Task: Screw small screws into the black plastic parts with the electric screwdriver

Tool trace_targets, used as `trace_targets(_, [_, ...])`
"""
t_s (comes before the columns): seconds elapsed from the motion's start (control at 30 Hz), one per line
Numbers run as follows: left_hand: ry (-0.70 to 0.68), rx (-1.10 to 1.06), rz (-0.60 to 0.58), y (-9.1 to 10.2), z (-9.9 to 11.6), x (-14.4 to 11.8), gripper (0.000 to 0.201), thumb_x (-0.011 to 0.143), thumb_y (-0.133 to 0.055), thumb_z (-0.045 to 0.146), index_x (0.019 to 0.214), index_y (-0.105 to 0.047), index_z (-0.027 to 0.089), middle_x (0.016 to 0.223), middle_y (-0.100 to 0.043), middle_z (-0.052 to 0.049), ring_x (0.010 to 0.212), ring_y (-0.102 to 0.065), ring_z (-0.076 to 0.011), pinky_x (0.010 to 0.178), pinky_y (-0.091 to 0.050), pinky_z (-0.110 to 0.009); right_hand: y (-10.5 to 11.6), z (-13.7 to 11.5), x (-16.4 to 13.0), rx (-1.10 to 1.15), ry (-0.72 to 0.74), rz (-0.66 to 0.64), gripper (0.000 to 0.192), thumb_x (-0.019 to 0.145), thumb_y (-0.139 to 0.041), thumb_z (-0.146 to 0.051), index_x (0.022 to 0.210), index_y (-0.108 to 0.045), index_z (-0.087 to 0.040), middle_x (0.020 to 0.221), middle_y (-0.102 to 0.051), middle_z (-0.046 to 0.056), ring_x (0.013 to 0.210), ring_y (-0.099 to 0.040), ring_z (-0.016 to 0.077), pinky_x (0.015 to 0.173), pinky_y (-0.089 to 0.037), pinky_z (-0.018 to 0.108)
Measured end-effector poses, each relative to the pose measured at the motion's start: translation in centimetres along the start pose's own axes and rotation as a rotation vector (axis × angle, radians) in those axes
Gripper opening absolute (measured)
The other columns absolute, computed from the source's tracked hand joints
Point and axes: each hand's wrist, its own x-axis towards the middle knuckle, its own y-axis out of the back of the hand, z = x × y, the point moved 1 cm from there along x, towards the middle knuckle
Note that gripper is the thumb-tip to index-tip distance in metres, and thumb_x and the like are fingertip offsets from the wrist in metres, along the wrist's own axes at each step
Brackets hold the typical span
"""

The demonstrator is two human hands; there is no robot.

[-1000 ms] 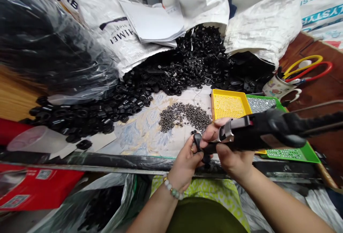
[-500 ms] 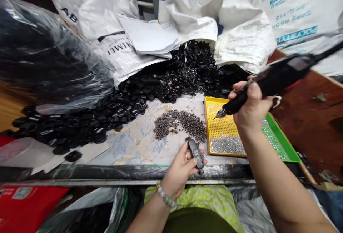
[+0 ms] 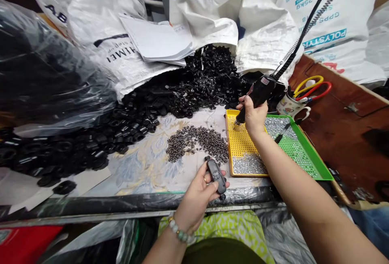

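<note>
Head view: we look down at a cluttered workbench with both of our bare hands in frame.
Left hand (image 3: 199, 193): fingers closed around a small black plastic part (image 3: 216, 176), held face up just above the near table edge; we see recesses on its face but cannot tell whether any screw sits in them.
Right hand (image 3: 253, 116): clamped around a black electric screwdriver (image 3: 258, 94), tip down and touching the yellow tray (image 3: 235, 156); its coiled cable (image 3: 306, 25) runs up and out of frame.
Progress (our judgement): the bit appears to be at the tray for a screw, so the part in hand is not yet fastened; large heaps of loose parts remain.
Yellow tray: perforated floor, a band of small silver screws (image 3: 249, 165) gathered along its near end.
Green tray (image 3: 316, 171): just beside the yellow tray, touching it; silver screws at its far end, and a dark slim tool lying across it.
Loose screw heap (image 3: 197, 142): dark screws straight on the table, between the part and the black pile.
White woven sacks (image 3: 212, 17): open mouths spilling black plastic parts (image 3: 182, 90) over the table.
Clear bag (image 3: 45, 69): left side, full of black parts.
Mug (image 3: 293, 105): holds yellow- and red-handled scissors.
</note>
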Motion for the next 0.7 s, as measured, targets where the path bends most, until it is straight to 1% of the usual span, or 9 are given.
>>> trace_targets(0.27, [-0.003,-0.025,0.003,0.0,-0.2,0.0,0.056,0.082,-0.052,0.021,0.132,-0.027,0.025,0.120,-0.055,-0.011,0.096,-0.061,-0.0178,0.080,-0.045,-0.028,-0.3,-0.3,-0.5,-0.032,-0.041,-0.004,0.029,0.071,-0.063,-0.040,0.084,-0.047,-0.020,0.071,-0.061,-0.004,0.052,-0.059,0.0072,0.054,-0.050,0.022])
trace_targets(0.43, [-0.006,-0.035,0.027,-0.1,-0.2,-0.1,0.052,0.082,-0.051,0.017,0.128,-0.030,0.025,0.119,-0.056,-0.009,0.092,-0.062,-0.0144,0.076,-0.044,-0.024,-0.2,-0.5,-0.5,-0.040,-0.037,-0.011,0.029,0.072,-0.063,-0.039,0.086,-0.047,-0.020,0.075,-0.064,-0.002,0.054,-0.060,0.0075,0.056,-0.050,0.023])
trace_targets(0.5, [-0.011,-0.045,0.033,-0.1,-0.2,-0.1,0.051,0.082,-0.051,0.016,0.127,-0.031,0.024,0.120,-0.056,-0.009,0.092,-0.062,-0.0144,0.076,-0.045,-0.024,-0.1,-1.5,-0.4,-0.022,-0.016,0.004,0.027,0.073,-0.063,-0.038,0.086,-0.048,-0.020,0.076,-0.064,-0.002,0.053,-0.060,0.0072,0.055,-0.050,0.022])
trace_targets(0.6, [-0.018,-0.049,0.018,-0.1,-0.2,0.0,0.050,0.081,-0.052,0.016,0.126,-0.032,0.023,0.120,-0.055,-0.010,0.093,-0.062,-0.0155,0.078,-0.045,-0.026,0.0,-4.5,-0.9,0.046,0.041,0.032,0.024,0.076,-0.060,-0.037,0.089,-0.049,-0.019,0.076,-0.063,-0.002,0.052,-0.059,0.0072,0.051,-0.048,0.021])
trace_targets(0.7, [-0.030,-0.049,0.019,-0.1,-0.1,0.1,0.049,0.081,-0.052,0.016,0.126,-0.032,0.023,0.118,-0.055,-0.010,0.093,-0.062,-0.0161,0.077,-0.045,-0.026,0.0,-8.3,-3.2,0.112,0.020,-0.006,0.021,0.080,-0.056,-0.034,0.093,-0.053,-0.019,0.075,-0.063,-0.001,0.051,-0.058,0.0071,0.047,-0.047,0.020])
